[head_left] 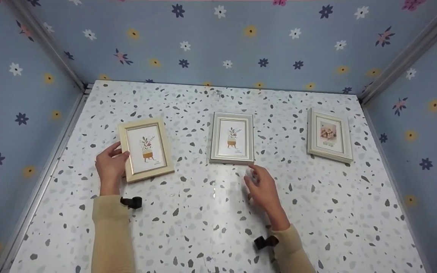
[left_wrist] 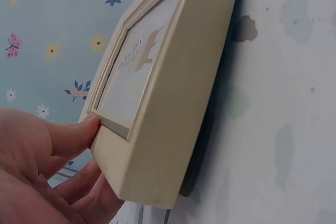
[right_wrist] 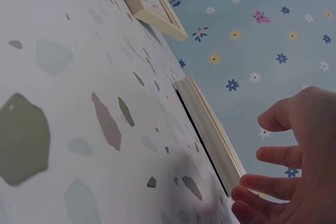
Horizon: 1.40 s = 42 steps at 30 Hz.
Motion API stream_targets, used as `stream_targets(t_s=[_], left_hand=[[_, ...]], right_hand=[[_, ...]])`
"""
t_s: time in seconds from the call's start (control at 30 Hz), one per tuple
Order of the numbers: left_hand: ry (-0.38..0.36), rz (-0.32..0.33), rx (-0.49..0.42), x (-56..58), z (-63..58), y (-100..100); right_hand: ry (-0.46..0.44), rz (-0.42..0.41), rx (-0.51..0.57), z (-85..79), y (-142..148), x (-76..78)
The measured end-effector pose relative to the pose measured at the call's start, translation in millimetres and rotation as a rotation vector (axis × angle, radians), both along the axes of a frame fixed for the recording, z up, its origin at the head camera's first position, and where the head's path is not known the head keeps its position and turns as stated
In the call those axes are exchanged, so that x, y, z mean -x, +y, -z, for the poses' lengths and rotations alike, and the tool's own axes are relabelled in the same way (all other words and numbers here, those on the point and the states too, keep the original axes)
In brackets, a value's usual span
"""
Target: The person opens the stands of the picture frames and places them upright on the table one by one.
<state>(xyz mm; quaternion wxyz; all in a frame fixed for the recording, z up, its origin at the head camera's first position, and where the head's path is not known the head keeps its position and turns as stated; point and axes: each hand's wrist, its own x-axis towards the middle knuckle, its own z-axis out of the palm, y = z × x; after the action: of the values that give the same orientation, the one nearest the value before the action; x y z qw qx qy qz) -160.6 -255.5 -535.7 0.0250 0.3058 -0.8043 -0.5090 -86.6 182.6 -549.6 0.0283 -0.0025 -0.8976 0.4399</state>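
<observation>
The left frame (head_left: 152, 151), left of the middle frame (head_left: 232, 138) and askew to it, is pinched by thumb and fingers of the left grip (head_left: 111, 165) at the edge farther from the middle frame; it appears partly raised from the tabletop (head_left: 199, 216). The right grip (head_left: 263, 187), fingers parted and holding nothing, is at the middle frame's near right corner; contact cannot be told. The right frame (head_left: 330, 135) is well right of the middle frame. Step in hand, as judged: positioning the left frame; the next move calls for a steady pinch.
</observation>
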Motion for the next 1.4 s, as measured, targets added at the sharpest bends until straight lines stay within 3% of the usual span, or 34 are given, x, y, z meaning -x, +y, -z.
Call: stream_targets(t_s=[0.7, 1.17, 1.4], left_hand=[[0.276, -0.036, -0.129, -13.0, -11.6, 14], [0.357, -0.037, -0.103, -17.9, -16.1, 19], [0.363, -0.031, -0.145, -18.7, -23.8, 23]], right_hand=[[0.007, -0.016, 0.009, 1.4, -3, -1.3], [0.048, -0.049, 0.089, -1.5, -4, -1.0], [0.079, -0.051, 0.121, -4.4, -4, 0.4]])
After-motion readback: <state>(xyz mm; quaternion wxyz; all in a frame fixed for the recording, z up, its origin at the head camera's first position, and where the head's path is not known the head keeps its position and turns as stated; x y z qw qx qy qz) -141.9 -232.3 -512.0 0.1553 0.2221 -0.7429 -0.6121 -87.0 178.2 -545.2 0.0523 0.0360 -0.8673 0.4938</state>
